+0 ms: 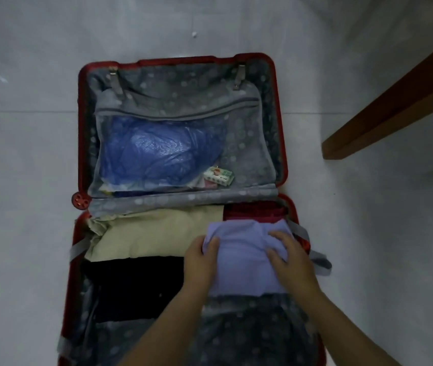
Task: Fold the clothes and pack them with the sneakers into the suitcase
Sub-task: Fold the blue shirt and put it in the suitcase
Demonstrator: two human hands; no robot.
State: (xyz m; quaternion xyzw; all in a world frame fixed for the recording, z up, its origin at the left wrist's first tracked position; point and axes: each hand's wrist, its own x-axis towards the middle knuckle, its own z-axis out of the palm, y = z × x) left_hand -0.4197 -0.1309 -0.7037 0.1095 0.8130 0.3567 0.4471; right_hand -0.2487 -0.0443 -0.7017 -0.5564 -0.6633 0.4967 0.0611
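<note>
A red suitcase lies open on the floor, lid half far from me, base half near. In the base, a folded lilac garment sits on the right. My left hand grips its left edge, thumb over the fabric. My right hand presses on its right side with fingers bent over the cloth. A folded beige garment lies to the left, a black garment nearer me, and a dark red one behind the lilac one. No sneakers are plainly visible.
The lid's mesh pocket holds a blue plastic bag and a small tissue packet. Grey straps hang at the base's sides. A brown wooden furniture edge slants at the right. Pale tiled floor surrounds the case.
</note>
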